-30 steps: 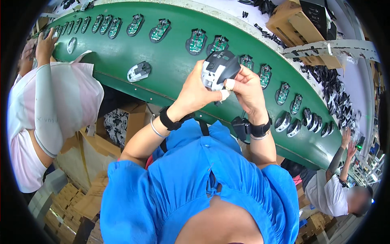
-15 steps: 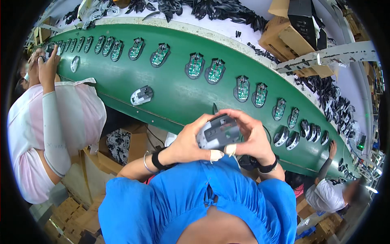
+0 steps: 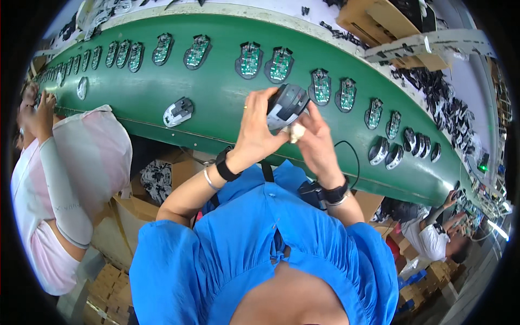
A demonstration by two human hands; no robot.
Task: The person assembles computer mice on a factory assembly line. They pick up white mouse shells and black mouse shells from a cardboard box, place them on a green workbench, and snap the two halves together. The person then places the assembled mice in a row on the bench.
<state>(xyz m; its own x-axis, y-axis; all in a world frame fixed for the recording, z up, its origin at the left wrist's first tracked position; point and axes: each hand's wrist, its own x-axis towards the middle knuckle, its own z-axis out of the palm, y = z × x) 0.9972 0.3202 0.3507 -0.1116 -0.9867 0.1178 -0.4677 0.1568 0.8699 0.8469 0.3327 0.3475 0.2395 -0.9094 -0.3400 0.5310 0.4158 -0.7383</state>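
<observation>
A grey and black computer mouse (image 3: 288,104) is up between my two hands, over the near half of the green belt, tilted so that its pale end faces down toward me. My left hand (image 3: 257,124) grips its left side, with the fingers curled behind it. On the other side my right hand (image 3: 319,143) has its fingers against the mouse's right edge. Pale wrapping covers a thumb tip where the hands meet. Just beyond the mouse lie open mouse bases with green circuit boards (image 3: 279,65). A grey and white mouse shell (image 3: 178,112) rests on the belt to the left.
The curved green belt (image 3: 222,108) carries several more bases and, at right, several white-and-black mouse shells (image 3: 378,150). Dark loose parts (image 3: 433,103) are heaped beyond it, near a cardboard box (image 3: 374,21). Co-workers (image 3: 70,189) sit at both sides. A black cable (image 3: 355,157) loops by my right wrist.
Both hands have gone forward and up over the belt with the mouse. It has turned from lying broad side up to a steeper tilt. The view has shifted slightly too.
</observation>
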